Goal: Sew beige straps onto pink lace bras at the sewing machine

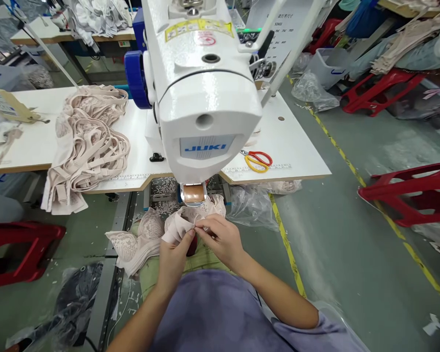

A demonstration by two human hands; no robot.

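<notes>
A beige lace bra (150, 234) lies across my lap, below the front of a white sewing machine (201, 93). My left hand (174, 259) grips a fold of its fabric, fingers closed, with something dark red showing under them. My right hand (222, 239) pinches the same fold at its edge, fingertips pressed together. Both hands meet just under the machine's shiny metal part (193, 194).
A heap of beige bras (88, 146) hangs over the white table (300, 161) at the left. Red and yellow scissors (257, 160) lie right of the machine. Red stools (410, 193) stand on the floor at both sides. A yellow floor line (286, 239) runs past clear plastic bags (251, 205).
</notes>
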